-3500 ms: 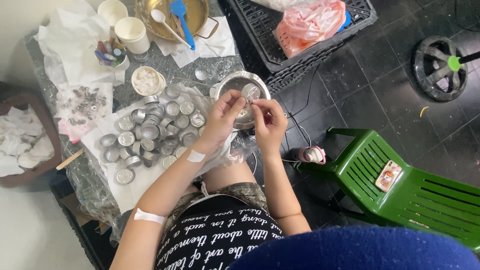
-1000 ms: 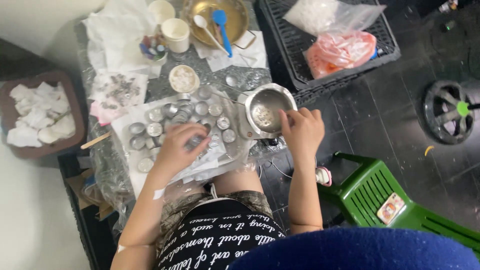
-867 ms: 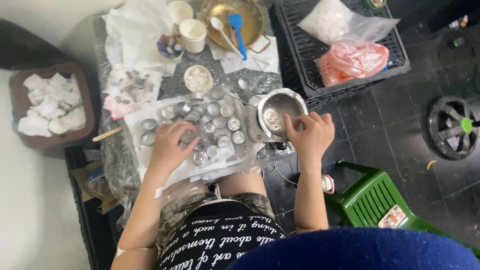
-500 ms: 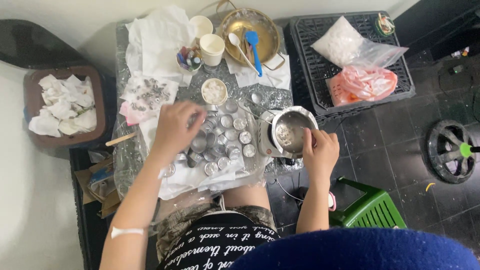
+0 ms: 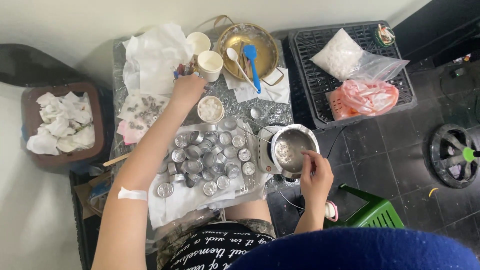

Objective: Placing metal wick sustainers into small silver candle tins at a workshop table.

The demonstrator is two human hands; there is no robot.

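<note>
Foil-covered worktop [image 5: 270,112] is packed. Left hand [image 5: 187,90] has shifted from the cluster of small round metal cups [image 5: 207,160] up to 11 o'clock, fingers curled by the white paper cup [image 5: 210,65]; can't tell any grip. Right hand [image 5: 315,175], loosely open, touches the steel saucepan [image 5: 292,150] rim at the worktop's 3 o'clock edge; little free room.

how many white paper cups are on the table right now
2. One white paper cup stands at the back of the table beside the brass bowl; the other is just in front of it, next to the left hand. Others may be hidden under the tissue.
</note>
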